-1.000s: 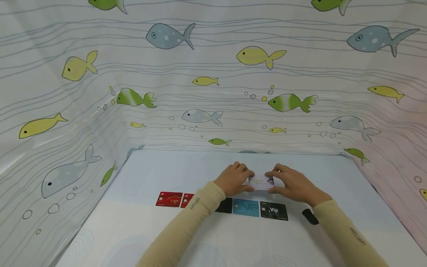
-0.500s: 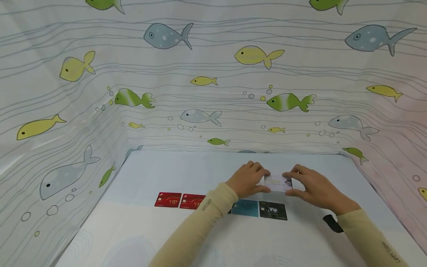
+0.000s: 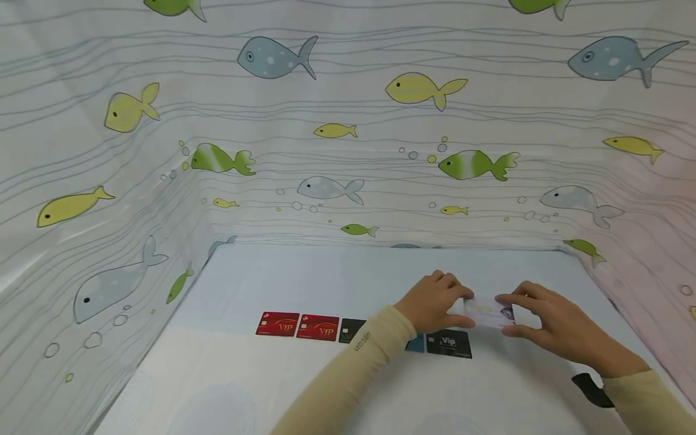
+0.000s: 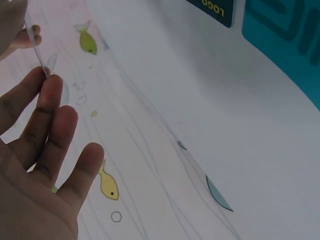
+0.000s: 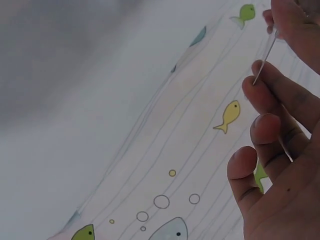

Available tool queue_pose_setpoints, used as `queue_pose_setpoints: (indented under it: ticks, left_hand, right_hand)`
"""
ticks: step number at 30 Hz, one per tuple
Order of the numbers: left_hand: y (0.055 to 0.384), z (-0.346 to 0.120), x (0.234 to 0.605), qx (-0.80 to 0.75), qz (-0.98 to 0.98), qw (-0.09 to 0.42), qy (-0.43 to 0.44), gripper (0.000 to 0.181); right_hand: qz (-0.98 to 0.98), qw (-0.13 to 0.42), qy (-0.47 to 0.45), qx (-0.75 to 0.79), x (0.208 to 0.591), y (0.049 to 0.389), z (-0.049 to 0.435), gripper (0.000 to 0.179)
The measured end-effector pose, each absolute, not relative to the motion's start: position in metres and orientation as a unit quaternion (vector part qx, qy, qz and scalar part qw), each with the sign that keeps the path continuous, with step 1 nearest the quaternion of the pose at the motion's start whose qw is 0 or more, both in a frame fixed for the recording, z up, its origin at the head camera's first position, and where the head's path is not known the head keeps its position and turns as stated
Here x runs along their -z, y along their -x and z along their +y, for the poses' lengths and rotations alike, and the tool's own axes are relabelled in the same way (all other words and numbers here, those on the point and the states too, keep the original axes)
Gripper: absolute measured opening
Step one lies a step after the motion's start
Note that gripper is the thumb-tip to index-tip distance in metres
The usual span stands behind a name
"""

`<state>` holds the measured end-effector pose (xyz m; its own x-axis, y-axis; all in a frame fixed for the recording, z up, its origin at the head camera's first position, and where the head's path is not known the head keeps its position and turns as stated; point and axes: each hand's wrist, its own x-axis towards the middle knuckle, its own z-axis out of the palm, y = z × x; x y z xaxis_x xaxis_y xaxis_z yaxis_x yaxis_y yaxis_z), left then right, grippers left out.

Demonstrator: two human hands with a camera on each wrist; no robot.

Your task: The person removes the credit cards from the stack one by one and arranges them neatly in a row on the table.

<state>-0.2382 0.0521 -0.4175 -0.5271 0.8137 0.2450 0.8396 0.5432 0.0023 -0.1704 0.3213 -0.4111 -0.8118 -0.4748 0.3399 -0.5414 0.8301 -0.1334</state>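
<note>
A pale lilac card (image 3: 481, 313) with a dark round mark at its right end is held above the white tabletop, face toward the head camera. My left hand (image 3: 435, 303) pinches its left end between thumb and fingers, and my right hand (image 3: 562, 320) pinches the other end the same way. The left wrist view shows the card edge-on as a thin strip (image 4: 34, 47) at the fingertips. Likewise, its thin edge (image 5: 266, 56) runs between thumb and fingertips in the right wrist view.
Left of the hands, cards lie in a row: two red VIP cards (image 3: 277, 324) (image 3: 318, 327), a black card (image 3: 350, 330), a blue card (image 3: 415, 344) mostly behind the left sleeve, and a black Vip card (image 3: 449, 343). Fish-print sheeting (image 3: 337, 157) encloses the table's back and sides.
Both hands have moved right and slightly nearer, carrying the lilac card between them. The left sleeve now covers much of the blue card; the row of cards has stayed put.
</note>
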Motion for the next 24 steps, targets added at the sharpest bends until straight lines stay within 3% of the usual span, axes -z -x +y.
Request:
queue_pose_setpoints:
  ticks: [7,16,24]
  left_hand:
    - [0.228,0.07,0.423,0.058,-0.865,0.123,0.483,0.058]
    - [0.218,0.082,0.434,0.058,-0.883,0.091,0.457,0.058]
    - [0.212,0.088,0.446,0.046,-0.884,0.112,0.452,0.057]
  right_hand:
    - [-0.936,0.171,-0.281,-0.127,0.413,0.157,0.34,0.056]
    - [-0.932,0.171,-0.292,-0.135,0.422,0.149,0.35,0.057]
    - [-0.933,0.157,-0.289,-0.15,0.434,0.146,0.354,0.057]
